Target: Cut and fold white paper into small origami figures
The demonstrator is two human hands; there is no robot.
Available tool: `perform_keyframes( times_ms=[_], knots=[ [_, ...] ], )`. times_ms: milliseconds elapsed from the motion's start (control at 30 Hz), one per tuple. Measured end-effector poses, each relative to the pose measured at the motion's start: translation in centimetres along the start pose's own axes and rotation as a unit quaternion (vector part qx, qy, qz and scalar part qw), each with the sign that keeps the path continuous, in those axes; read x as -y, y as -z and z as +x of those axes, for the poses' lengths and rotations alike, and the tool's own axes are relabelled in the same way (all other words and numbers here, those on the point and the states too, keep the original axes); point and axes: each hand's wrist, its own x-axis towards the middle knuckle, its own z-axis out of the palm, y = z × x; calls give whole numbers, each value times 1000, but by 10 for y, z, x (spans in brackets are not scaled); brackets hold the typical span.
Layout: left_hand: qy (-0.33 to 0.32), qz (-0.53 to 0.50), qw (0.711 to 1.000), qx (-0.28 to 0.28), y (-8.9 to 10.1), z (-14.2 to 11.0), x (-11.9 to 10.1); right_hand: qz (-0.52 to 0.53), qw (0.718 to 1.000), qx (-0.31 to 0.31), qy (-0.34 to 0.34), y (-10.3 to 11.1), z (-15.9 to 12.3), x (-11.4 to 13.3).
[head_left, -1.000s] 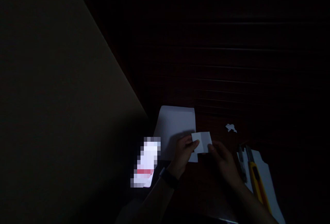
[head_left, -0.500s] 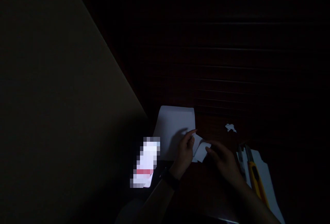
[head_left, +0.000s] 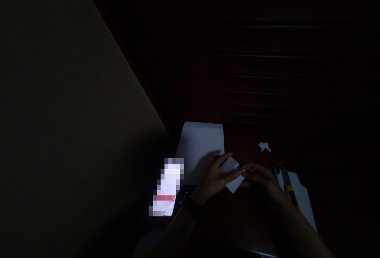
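In dim light, a small folded piece of white paper (head_left: 234, 184) is between my two hands. My left hand (head_left: 216, 176) grips it from the left, thumb on its near face and index finger stretched along the far side. My right hand (head_left: 261, 178) pinches the paper's right edge with thumb and fingers. A thin light strip shows at the fingertips, probably a folded edge. Beneath and behind my left hand lies a larger white sheet (head_left: 202, 143).
A lit phone (head_left: 169, 186), its screen blurred, sits left of my left hand. Paper scraps (head_left: 265, 146) lie beyond my right hand. At the right, a yellow utility knife (head_left: 291, 195) rests on white paper (head_left: 304, 198). A pale wall or panel (head_left: 74, 111) rises at the left.
My left thumb has come across onto the small paper, and my right fingers have closed in nearer its edge. The paper has turned slightly. My right forearm now covers more of the knife.
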Motion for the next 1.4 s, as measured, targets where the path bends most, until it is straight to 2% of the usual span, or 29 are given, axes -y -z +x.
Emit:
perform_keyframes(
  times_ms=[133,400,500,667,800,933,1033,1233,1400],
  knots=[
    [-8,-4,1000,-21,2,5,3,33,999,-11,15,3,1,-4],
    [61,1,987,-145,12,14,7,-1,999,-45,27,12,-3,2],
    [72,-21,986,-147,14,14,9,-33,999,-42,1,11,-5,4],
    [65,-40,987,-144,15,14,8,-212,976,-56,2,11,0,0],
    [89,-95,979,-158,16,14,4,-187,981,-44,41,13,5,-5],
    [95,-180,974,-103,15,11,-1,-154,985,-65,46,16,5,-4],
    [115,-201,970,-70,14,9,0,-166,982,-75,43,20,5,-1],
    [110,-104,987,-53,2,8,14,-252,960,-89,82,21,9,-5],
    [111,-110,987,30,-9,5,16,-229,973,-15,18,23,11,-4]
  ],
)
